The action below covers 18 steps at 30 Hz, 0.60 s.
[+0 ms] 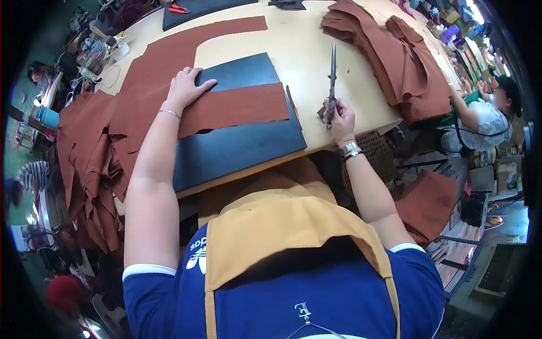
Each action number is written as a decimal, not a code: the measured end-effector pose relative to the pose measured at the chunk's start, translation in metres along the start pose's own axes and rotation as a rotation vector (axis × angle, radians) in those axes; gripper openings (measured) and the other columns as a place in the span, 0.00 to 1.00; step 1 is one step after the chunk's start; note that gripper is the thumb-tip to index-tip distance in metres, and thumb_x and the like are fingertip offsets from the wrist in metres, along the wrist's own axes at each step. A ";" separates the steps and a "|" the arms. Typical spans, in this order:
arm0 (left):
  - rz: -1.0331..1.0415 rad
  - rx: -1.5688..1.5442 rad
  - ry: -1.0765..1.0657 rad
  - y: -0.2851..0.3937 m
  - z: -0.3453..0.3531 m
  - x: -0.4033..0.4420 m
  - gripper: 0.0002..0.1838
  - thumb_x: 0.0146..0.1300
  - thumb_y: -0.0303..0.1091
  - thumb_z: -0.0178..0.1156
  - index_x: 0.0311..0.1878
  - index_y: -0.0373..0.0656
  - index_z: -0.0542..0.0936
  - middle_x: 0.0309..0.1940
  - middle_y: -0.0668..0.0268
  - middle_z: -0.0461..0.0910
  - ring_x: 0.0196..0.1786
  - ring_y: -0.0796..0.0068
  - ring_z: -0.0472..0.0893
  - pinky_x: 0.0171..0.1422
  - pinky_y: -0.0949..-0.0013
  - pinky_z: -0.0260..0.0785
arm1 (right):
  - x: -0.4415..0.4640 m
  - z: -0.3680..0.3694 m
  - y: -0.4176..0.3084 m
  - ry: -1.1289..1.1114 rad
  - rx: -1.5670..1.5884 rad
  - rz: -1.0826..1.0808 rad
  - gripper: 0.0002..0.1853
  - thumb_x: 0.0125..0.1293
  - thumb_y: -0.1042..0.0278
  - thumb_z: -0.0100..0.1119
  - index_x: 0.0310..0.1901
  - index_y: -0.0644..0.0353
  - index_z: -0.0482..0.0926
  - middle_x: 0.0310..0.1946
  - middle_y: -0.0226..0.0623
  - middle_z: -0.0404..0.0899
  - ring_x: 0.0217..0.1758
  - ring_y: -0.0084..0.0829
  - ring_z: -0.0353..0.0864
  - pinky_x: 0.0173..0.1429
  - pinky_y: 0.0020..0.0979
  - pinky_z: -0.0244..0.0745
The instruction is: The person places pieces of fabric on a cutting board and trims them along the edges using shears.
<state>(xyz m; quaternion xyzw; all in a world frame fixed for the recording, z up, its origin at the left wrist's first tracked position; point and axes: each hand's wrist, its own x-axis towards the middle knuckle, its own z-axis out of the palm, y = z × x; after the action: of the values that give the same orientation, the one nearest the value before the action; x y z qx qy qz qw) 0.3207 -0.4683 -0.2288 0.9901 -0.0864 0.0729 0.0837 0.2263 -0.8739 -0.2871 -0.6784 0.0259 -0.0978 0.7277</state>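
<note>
My left hand [185,89] lies with its fingers spread on the rust-brown fabric [152,68], its thumb reaching over the dark cutting board [237,70]. A strip of the same fabric [243,108] runs across the board beneath and to the right of this hand. To the right of the board, my right hand [342,121] grips a pair of scissors [332,70] by the handles. Their blades look closed and point away from me, apart from the cloth. A thin sliver of fabric [292,101] lies at the strip's right end.
A thick stack of brown fabric [389,62] lies on the table's right side. More brown cloth [90,164] hangs over the left edge. Red-handled snips [178,9] rest on another dark board [206,10] at the back. A co-worker [480,121] is at the right.
</note>
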 end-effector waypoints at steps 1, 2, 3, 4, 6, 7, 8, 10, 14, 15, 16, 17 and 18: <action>-0.014 0.004 0.022 -0.004 0.005 0.001 0.39 0.56 0.69 0.58 0.57 0.43 0.78 0.54 0.52 0.76 0.59 0.52 0.75 0.63 0.54 0.67 | -0.002 -0.002 -0.002 -0.009 -0.027 0.012 0.11 0.66 0.64 0.65 0.33 0.61 0.76 0.22 0.25 0.77 0.23 0.15 0.72 0.27 0.20 0.66; -0.025 0.006 0.041 -0.007 0.011 0.001 0.40 0.55 0.70 0.58 0.57 0.44 0.79 0.53 0.52 0.77 0.59 0.52 0.75 0.62 0.54 0.68 | -0.003 -0.002 -0.002 -0.018 -0.035 -0.021 0.11 0.66 0.64 0.65 0.32 0.62 0.76 0.22 0.26 0.77 0.23 0.15 0.72 0.27 0.20 0.67; -0.035 0.007 0.061 -0.007 0.015 0.001 0.40 0.54 0.72 0.57 0.56 0.45 0.79 0.52 0.53 0.77 0.58 0.53 0.76 0.61 0.54 0.68 | -0.002 -0.004 -0.002 -0.038 -0.049 0.001 0.11 0.66 0.65 0.65 0.32 0.62 0.76 0.22 0.27 0.77 0.23 0.15 0.73 0.28 0.20 0.67; -0.034 0.027 0.094 -0.006 0.017 0.000 0.40 0.54 0.72 0.57 0.56 0.45 0.79 0.50 0.53 0.78 0.57 0.53 0.76 0.61 0.55 0.68 | -0.003 -0.002 -0.005 -0.025 -0.027 -0.018 0.11 0.66 0.65 0.65 0.32 0.62 0.76 0.22 0.26 0.77 0.23 0.15 0.72 0.27 0.20 0.67; -0.060 0.034 0.101 -0.004 0.019 -0.004 0.41 0.53 0.73 0.58 0.56 0.45 0.80 0.50 0.53 0.78 0.57 0.53 0.76 0.62 0.55 0.68 | -0.002 0.001 -0.003 0.003 -0.029 -0.039 0.10 0.67 0.66 0.64 0.32 0.62 0.76 0.22 0.26 0.77 0.22 0.15 0.72 0.26 0.20 0.65; -0.084 0.032 0.081 -0.001 0.015 -0.005 0.41 0.53 0.73 0.58 0.56 0.45 0.80 0.50 0.53 0.78 0.57 0.53 0.76 0.62 0.55 0.68 | -0.001 0.001 -0.002 0.002 -0.007 -0.039 0.10 0.67 0.66 0.64 0.32 0.62 0.76 0.22 0.26 0.77 0.22 0.15 0.72 0.26 0.20 0.65; -0.085 0.031 0.082 0.002 0.013 -0.008 0.41 0.53 0.73 0.58 0.56 0.45 0.80 0.50 0.53 0.78 0.57 0.54 0.76 0.62 0.55 0.68 | 0.000 0.000 -0.001 0.000 0.015 -0.038 0.10 0.67 0.66 0.64 0.32 0.62 0.76 0.22 0.27 0.77 0.22 0.15 0.72 0.25 0.20 0.65; -0.096 0.031 0.082 0.006 0.010 -0.020 0.41 0.53 0.73 0.58 0.56 0.45 0.80 0.50 0.53 0.77 0.57 0.54 0.76 0.62 0.55 0.68 | -0.001 0.000 -0.001 -0.006 0.017 -0.021 0.10 0.67 0.66 0.65 0.33 0.62 0.76 0.22 0.27 0.77 0.22 0.15 0.72 0.25 0.20 0.65; -0.086 0.001 0.061 0.014 0.007 -0.036 0.39 0.53 0.69 0.61 0.56 0.44 0.79 0.50 0.54 0.77 0.57 0.55 0.75 0.63 0.55 0.66 | -0.001 0.000 0.002 -0.010 0.007 -0.044 0.10 0.67 0.67 0.64 0.33 0.62 0.76 0.21 0.27 0.77 0.22 0.15 0.71 0.25 0.20 0.65; -0.069 -0.016 0.054 0.016 0.006 -0.038 0.39 0.53 0.69 0.62 0.56 0.44 0.79 0.50 0.54 0.77 0.57 0.55 0.75 0.62 0.55 0.66 | 0.000 -0.001 0.002 -0.008 0.010 -0.043 0.10 0.67 0.67 0.64 0.33 0.62 0.76 0.22 0.27 0.77 0.22 0.15 0.71 0.25 0.20 0.65; -0.055 -0.033 0.047 0.017 0.006 -0.040 0.38 0.53 0.68 0.63 0.56 0.44 0.79 0.50 0.55 0.77 0.57 0.55 0.75 0.62 0.55 0.66 | 0.001 0.000 0.003 -0.008 0.011 -0.042 0.09 0.67 0.67 0.64 0.33 0.62 0.76 0.22 0.27 0.76 0.22 0.15 0.71 0.25 0.20 0.65; -0.036 -0.060 0.058 0.019 0.006 -0.041 0.38 0.53 0.67 0.63 0.56 0.44 0.80 0.50 0.55 0.77 0.56 0.55 0.75 0.62 0.55 0.67 | 0.001 0.000 0.003 -0.010 0.019 -0.049 0.09 0.67 0.67 0.64 0.33 0.62 0.76 0.22 0.26 0.76 0.22 0.15 0.71 0.25 0.20 0.65; -0.017 -0.088 0.071 0.020 0.006 -0.043 0.37 0.53 0.66 0.64 0.55 0.44 0.80 0.49 0.55 0.77 0.55 0.56 0.76 0.62 0.56 0.67 | 0.000 0.001 0.002 -0.012 0.026 -0.055 0.09 0.67 0.67 0.63 0.32 0.62 0.76 0.22 0.26 0.76 0.22 0.15 0.71 0.26 0.20 0.65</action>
<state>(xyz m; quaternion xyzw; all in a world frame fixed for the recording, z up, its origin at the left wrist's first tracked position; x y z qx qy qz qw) 0.2762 -0.4823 -0.2381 0.9829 -0.0784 0.1032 0.1306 0.2267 -0.8726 -0.2894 -0.6699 0.0016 -0.1142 0.7337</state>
